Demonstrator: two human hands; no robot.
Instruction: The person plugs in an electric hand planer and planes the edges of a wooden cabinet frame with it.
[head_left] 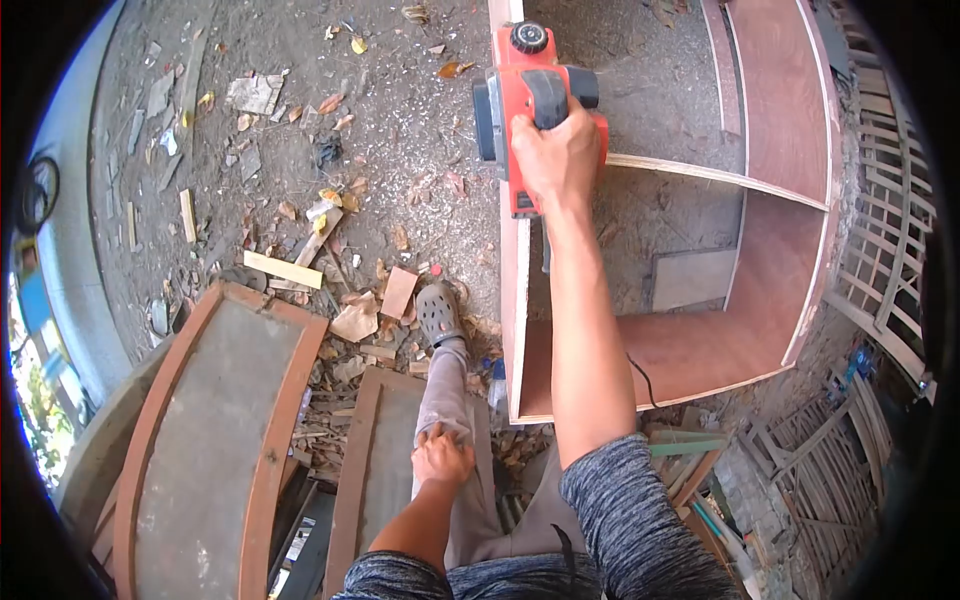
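Note:
My right hand (560, 155) is wrapped round the dark handle of a red electric hand planer (518, 100). The planer rests on the left edge of an open plywood cabinet frame (514, 300), towards its far end. My right palm and thumb show from above; some fingers are hidden under the handle. Lower down, my left hand (443, 457) lies on my bent knee (447, 405), its fingers apart and no tool in it. A dark cord (643, 380) shows beside my right forearm, over the cabinet's near side.
Two wood-framed panels (210, 440) lie at the lower left. Wood offcuts (283, 269), dry leaves and shavings litter the dirt ground (400, 130). Slatted wooden pieces (880, 190) stand along the right. A cabinet divider (700, 177) spans the frame. A pale wall (75, 230) runs along the left.

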